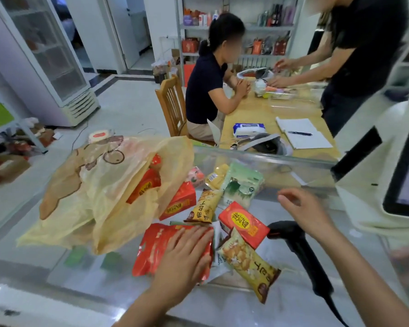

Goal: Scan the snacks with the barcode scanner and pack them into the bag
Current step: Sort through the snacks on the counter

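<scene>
Head view: snacks [243, 223] lie in a loose heap on the glass counter [80, 291], just right of the yellow bag [99, 190]. Its mouth gapes toward them, with red packs already inside (handy for sliding more in). Red pouch [156, 246] nearest me. Left hand [187, 253] rests flat on it, fingers straight and together, likely pinning it. Barcode scanner [295, 246] lies beside the heap. Right hand [302, 208] hovers over it, fingers loosely curled, holding nothing. I judge it is reaching for the scanner.

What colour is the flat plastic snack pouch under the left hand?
The flat plastic snack pouch is red; head view.
</scene>
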